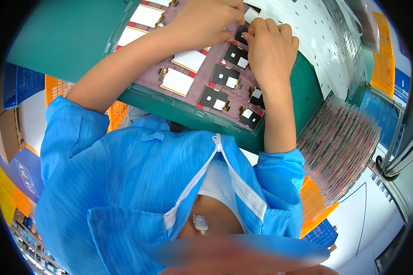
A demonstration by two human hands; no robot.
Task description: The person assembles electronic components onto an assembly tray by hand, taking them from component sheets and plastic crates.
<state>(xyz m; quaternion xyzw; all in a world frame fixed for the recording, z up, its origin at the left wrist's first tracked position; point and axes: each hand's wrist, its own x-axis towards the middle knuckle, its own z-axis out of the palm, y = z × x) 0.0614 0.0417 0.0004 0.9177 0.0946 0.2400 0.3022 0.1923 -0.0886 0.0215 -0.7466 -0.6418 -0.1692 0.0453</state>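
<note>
A clear plastic tray [179, 104] with a mauve lining carries rows of thin flat panels. Some panels are plain white [177, 82] with gold flex connectors; others are black with white squares [214, 98], held by small red tabs. Over the tray's far right part, my left hand [206, 23] is closed, its thumb and curled fingers near a black panel [241, 35]. What its fingertips hold, if anything, is hidden. Just to the right, my right hand [271, 50] is closed, thumb and forefinger pinching the edge of that same black panel. The two hands are a small gap apart.
The tray lies on a green work surface [64, 46]. Beyond my right hand spreads a white sheet with small dark marks [303, 23], beside clear plastic wrap. A tall stack of clear trays [342, 144] stands right. Orange crates [314, 206] and a blue crate [25, 85] flank me.
</note>
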